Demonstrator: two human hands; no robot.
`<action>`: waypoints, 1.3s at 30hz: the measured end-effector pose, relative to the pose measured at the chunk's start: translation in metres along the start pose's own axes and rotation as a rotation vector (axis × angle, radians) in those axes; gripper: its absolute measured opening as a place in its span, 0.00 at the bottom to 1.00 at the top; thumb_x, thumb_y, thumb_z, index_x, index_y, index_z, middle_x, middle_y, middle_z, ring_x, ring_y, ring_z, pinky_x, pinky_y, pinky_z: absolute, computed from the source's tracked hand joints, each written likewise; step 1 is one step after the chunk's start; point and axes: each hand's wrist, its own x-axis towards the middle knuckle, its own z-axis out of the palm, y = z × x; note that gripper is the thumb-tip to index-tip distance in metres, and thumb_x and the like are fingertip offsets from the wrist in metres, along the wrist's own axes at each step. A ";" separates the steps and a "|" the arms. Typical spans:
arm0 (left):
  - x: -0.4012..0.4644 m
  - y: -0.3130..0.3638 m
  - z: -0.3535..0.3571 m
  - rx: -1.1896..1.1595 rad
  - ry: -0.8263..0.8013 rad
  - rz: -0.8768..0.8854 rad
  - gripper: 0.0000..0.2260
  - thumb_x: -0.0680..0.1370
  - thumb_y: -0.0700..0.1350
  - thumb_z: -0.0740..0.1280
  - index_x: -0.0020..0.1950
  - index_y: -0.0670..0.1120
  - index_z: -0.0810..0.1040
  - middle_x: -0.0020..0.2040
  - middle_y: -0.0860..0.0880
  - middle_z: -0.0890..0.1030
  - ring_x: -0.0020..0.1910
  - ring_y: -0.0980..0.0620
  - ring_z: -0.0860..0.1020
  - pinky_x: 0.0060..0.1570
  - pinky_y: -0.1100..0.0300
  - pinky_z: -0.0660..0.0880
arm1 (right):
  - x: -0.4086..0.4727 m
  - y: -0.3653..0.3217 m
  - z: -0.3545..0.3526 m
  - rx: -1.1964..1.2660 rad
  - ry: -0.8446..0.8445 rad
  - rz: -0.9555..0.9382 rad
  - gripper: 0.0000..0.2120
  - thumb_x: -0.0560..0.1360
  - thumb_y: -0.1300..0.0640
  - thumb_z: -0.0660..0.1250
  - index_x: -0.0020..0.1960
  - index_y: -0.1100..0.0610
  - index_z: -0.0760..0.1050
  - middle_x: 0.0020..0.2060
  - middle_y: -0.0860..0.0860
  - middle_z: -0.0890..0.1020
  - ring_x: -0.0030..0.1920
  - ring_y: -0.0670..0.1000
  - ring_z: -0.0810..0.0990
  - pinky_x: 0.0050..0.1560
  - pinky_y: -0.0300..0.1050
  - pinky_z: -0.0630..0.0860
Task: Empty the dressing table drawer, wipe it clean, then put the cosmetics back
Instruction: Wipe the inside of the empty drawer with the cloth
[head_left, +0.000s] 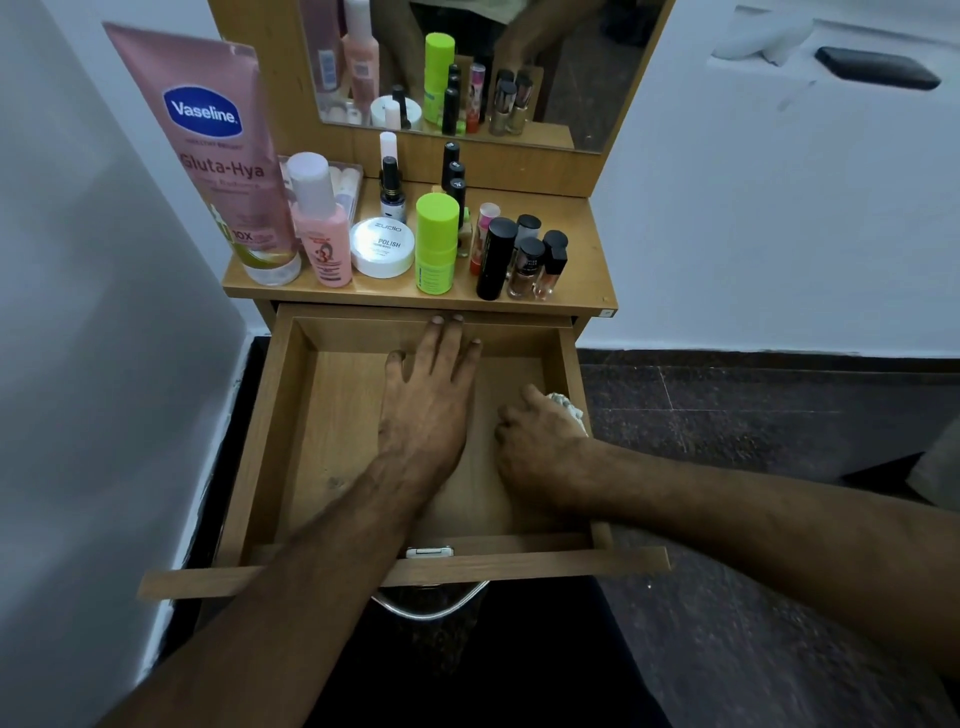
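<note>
The drawer (332, 415) stands pulled fully out below the dressing table top (571, 291), and its floor shows bare wood with no cosmetics left in it, so by my reading the emptying is done and the wiping is in hand. Inside the drawer, toward its right wall, the right hand (540, 441) has its fingers curled over a crumpled pale cloth (569, 408), of which only a corner shows past the knuckles, hard against that wall. At the drawer's middle the left hand (431, 395) lies flat with fingers straight and spread, holding nothing, its fingertips reaching the drawer's back wall. Just beyond the drawer's back edge, on the table top, stand the cosmetics: a tall pink Vaseline tube (208, 150) at the far left, a pink bottle (319, 223), a white round jar (383, 247), a lime green bottle (437, 244), and a cluster of dark-capped bottles (524, 260) to the right. The risk I see is weight: with both forearms leaning on a drawer drawn out this far, it could tip or slip off its runners. The front-row bottles stand close to the table's edge, so a jolt through the frame could drop them into the drawer.
</note>
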 end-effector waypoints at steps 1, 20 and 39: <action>0.000 -0.001 -0.001 0.000 -0.002 0.000 0.33 0.79 0.42 0.59 0.82 0.49 0.50 0.83 0.44 0.42 0.82 0.43 0.43 0.74 0.38 0.58 | 0.000 -0.003 0.001 -0.009 -0.012 -0.041 0.15 0.80 0.47 0.64 0.62 0.54 0.79 0.63 0.53 0.79 0.64 0.55 0.72 0.60 0.53 0.64; 0.000 0.002 0.002 0.020 -0.028 -0.010 0.34 0.80 0.43 0.61 0.83 0.48 0.49 0.82 0.43 0.39 0.81 0.42 0.41 0.74 0.38 0.58 | 0.006 -0.001 0.004 0.087 -0.060 0.102 0.18 0.79 0.46 0.66 0.63 0.56 0.78 0.64 0.56 0.78 0.66 0.58 0.71 0.67 0.58 0.61; -0.002 -0.002 0.000 0.068 -0.036 -0.003 0.34 0.80 0.44 0.59 0.83 0.45 0.47 0.82 0.44 0.38 0.81 0.43 0.40 0.75 0.39 0.57 | 0.018 0.025 -0.006 0.098 0.021 0.079 0.16 0.80 0.49 0.65 0.63 0.57 0.78 0.62 0.55 0.79 0.63 0.56 0.74 0.63 0.53 0.66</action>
